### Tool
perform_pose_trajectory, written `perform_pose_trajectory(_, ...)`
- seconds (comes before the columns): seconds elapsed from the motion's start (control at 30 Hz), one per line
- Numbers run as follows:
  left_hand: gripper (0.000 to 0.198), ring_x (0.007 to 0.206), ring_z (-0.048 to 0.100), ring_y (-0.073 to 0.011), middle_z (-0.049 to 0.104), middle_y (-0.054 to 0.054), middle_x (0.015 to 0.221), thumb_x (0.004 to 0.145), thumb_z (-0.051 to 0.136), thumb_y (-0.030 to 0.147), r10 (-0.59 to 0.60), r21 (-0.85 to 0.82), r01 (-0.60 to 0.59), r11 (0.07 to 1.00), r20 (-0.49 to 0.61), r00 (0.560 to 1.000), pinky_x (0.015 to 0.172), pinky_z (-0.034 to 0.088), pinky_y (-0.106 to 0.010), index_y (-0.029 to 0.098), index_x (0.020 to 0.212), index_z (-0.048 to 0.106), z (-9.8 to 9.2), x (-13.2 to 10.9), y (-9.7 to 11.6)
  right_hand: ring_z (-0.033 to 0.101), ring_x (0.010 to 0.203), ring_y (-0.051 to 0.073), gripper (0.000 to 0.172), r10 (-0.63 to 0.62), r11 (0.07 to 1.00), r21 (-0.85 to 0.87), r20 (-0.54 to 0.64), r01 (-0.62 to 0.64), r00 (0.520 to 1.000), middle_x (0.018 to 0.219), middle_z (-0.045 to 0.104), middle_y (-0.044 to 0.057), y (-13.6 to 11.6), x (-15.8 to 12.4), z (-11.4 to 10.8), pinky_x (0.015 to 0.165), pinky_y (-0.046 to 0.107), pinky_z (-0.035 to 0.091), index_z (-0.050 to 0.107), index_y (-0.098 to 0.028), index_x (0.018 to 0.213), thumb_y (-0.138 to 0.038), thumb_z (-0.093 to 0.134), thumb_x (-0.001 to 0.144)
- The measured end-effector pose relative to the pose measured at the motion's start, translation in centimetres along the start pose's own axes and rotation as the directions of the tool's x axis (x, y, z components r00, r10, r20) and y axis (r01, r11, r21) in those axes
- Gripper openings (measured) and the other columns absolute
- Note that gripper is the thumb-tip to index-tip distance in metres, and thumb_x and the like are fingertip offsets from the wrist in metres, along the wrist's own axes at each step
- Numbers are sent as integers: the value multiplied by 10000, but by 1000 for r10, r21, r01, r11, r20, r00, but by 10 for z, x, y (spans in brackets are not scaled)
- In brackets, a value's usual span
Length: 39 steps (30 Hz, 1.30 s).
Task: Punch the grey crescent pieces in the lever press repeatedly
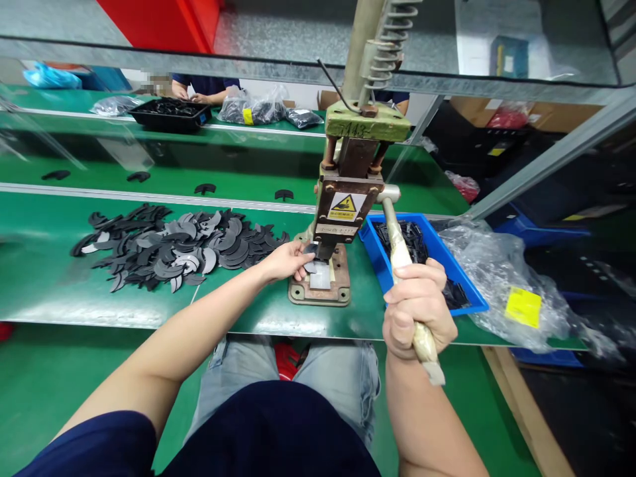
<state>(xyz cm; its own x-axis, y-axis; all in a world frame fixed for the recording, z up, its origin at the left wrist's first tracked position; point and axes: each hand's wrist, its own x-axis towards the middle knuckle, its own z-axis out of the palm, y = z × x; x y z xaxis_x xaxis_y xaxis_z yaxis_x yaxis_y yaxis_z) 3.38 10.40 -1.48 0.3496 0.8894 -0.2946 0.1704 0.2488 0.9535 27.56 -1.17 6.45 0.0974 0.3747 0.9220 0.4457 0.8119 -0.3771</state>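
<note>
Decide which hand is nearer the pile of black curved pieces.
Left. The left hand sits just right of the pile, holding a grey piece at the press; the right hand grips the lever handle farther right.

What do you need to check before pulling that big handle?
1. Right hand wrapped round the taped lever handle: ok.
2. Small black part seated on the grey metal die block: cannot tell.
3. Left hand clear of the brown press head: not ok, it holds the part right beside it.
4. Blue plastic bin near the right hand: ok.
5. Pile of black curved parts near the left hand: ok.
</note>
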Motion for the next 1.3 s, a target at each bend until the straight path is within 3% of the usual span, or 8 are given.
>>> perform_pose_trajectory(0.27, 286, 378, 577, -111, 598, 48, 496, 938, 759, 384, -107, 118, 99, 988, 68, 992, 399, 428, -172, 187, 1006, 564, 3, 14, 11, 713, 892, 210, 370, 15, 1000, -25, 2, -15, 1000, 631, 620, -50, 2, -1, 1, 1187, 605, 389, 506, -241, 622, -409, 616, 934)
perform_pose_trajectory(0.53, 265, 386, 574, -129, 592, 38, 500, 923, 754, 338, -239, 189, 230, 955, 25, 971, 439, 458, -211, 180, 1090, 622, 7, 22, 19, 706, 865, 203, 385, 7, 1000, -28, 1, -7, 1000, 627, 621, -55, 4, 0, 1, 1209, 581, 386, 508, -253, 616, -424, 631, 938)
perform_pose_trajectory(0.67, 259, 418, 569, -130, 594, 27, 534, 940, 723, 388, -129, 201, 114, 973, 65, 989, 443, 445, -221, 174, 1040, 618, 7, 9, 26, 705, 844, 220, 374, -23, 1000, -21, 6, 23, 1000, 621, 628, -43, 5, 2, 0, 1177, 600, 383, 509, -246, 601, -400, 658, 908)
perform_pose_trajectory(0.8, 257, 670, 675, -146, 722, -45, 856, 982, 627, 388, 144, 268, -172, 948, 119, 982, 578, 526, -249, 178, 1126, 656, -28, -23, 30, 706, 834, 250, 329, -38, 999, -1, -7, 38, 999, 601, 626, -19, 7, 3, 1, 1150, 623, 373, 523, -239, 584, -351, 669, 857)
perform_pose_trajectory(0.93, 296, 874, 673, -184, 723, -62, 1063, 1006, 572, 429, 395, 674, -202, 711, -145, 907, 826, 571, -331, 211, 1148, 712, -79, -64, 7, 696, 807, 249, 323, -15, 1000, 10, -38, 15, 999, 590, 617, -25, 5, 2, 4, 1131, 636, 386, 521, -237, 573, -349, 670, 837)
perform_pose_trajectory(1.0, 308, 1021, 665, -237, 701, -95, 1118, 1013, 567, 419, 463, 836, -151, 528, -134, 876, 956, 555, -396, 213, 1170, 734, -92, -82, -16, 692, 799, 244, 346, -11, 1000, 14, -60, 12, 998, 582, 606, -24, 5, 3, 6, 1124, 633, 399, 511, -233, 569, -361, 670, 849)
perform_pose_trajectory(1.1, 358, 1136, 631, -300, 666, -149, 1189, 1013, 577, 410, 476, 925, -143, 352, -45, 878, 1027, 530, -481, 217, 1270, 733, -86, -104, -51, 694, 798, 235, 365, -9, 1000, 11, -78, 10, 997, 582, 600, -27, 5, 3, 9, 1123, 622, 411, 506, -235, 569, -378, 666, 865)
perform_pose_trajectory(1.3, 392, 1173, 633, -300, 650, -148, 1255, 1033, 567, 431, 483, 898, -169, 406, -54, 874, 1033, 537, -478, 256, 1367, 675, -54, -131, -80, 676, 772, 228, 382, -3, 1000, 16, -100, 5, 995, 570, 590, -25, 3, 4, 11, 1127, 639, 401, 500, -231, 553, -381, 672, 860)
